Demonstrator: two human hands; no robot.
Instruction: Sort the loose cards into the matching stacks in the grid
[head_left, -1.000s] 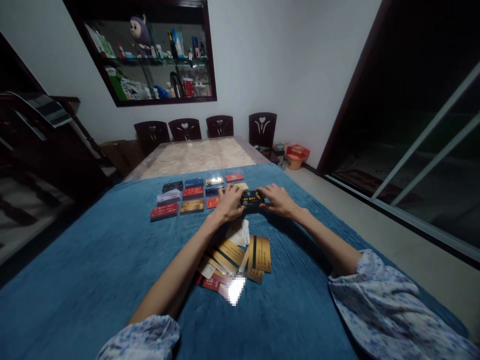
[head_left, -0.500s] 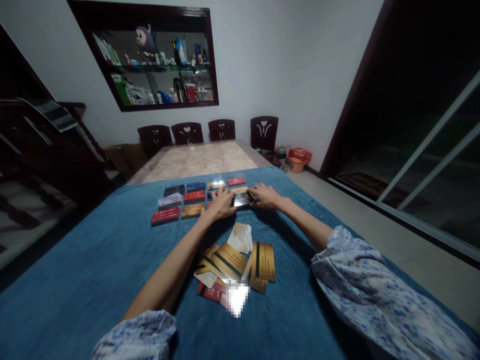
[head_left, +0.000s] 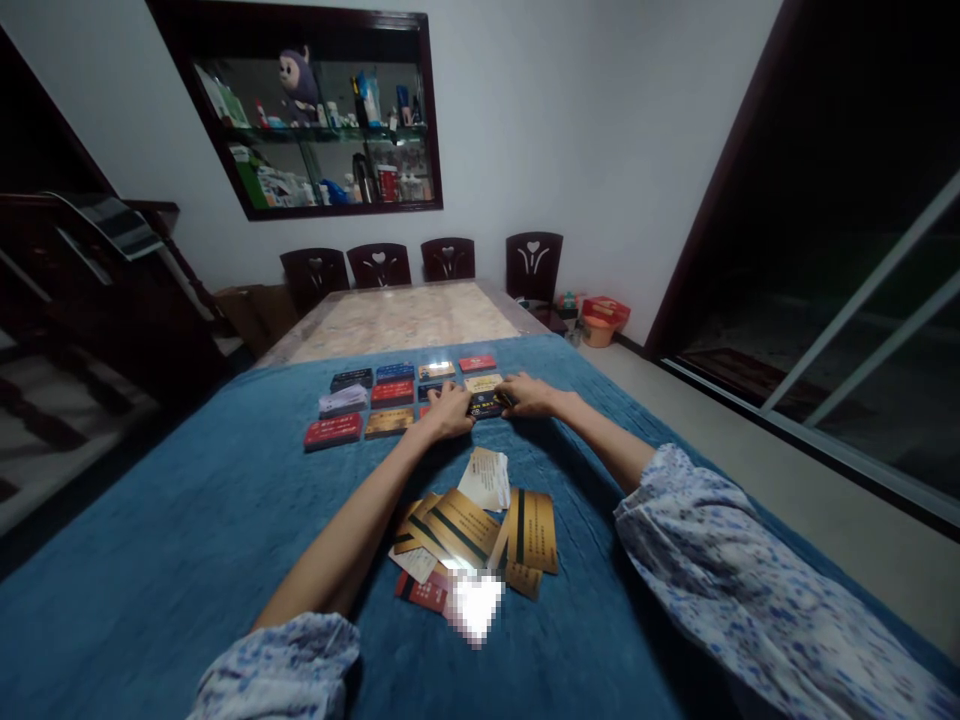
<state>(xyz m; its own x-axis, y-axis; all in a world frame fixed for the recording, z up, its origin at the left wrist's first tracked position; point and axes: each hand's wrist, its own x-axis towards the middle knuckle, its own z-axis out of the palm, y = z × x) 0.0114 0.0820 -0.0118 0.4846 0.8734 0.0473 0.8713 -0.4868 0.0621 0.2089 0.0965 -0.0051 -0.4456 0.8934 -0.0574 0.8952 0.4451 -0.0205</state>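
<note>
Both my hands reach far out over a blue cloth (head_left: 187, 530). My left hand (head_left: 448, 411) and my right hand (head_left: 527, 395) pinch the two ends of a dark card (head_left: 487, 405) that lies at the right end of a grid of cards (head_left: 360, 405). The grid has red, blue, black, gold and white cards in rows. Closer to me, a loose pile of gold, white and red cards (head_left: 472, 535) lies on the cloth between my forearms.
Beyond the cloth the marble table top (head_left: 397, 315) shows, with several dark chairs (head_left: 450, 258) behind it. A wall niche (head_left: 322, 120) holds bottles and a plush toy. A red basket (head_left: 604, 312) stands on the floor at right, by a dark glass door (head_left: 862, 300).
The dark card went from held slightly up between my hands to down on the cloth at the grid's right end. Both hands moved a little farther away from me.
</note>
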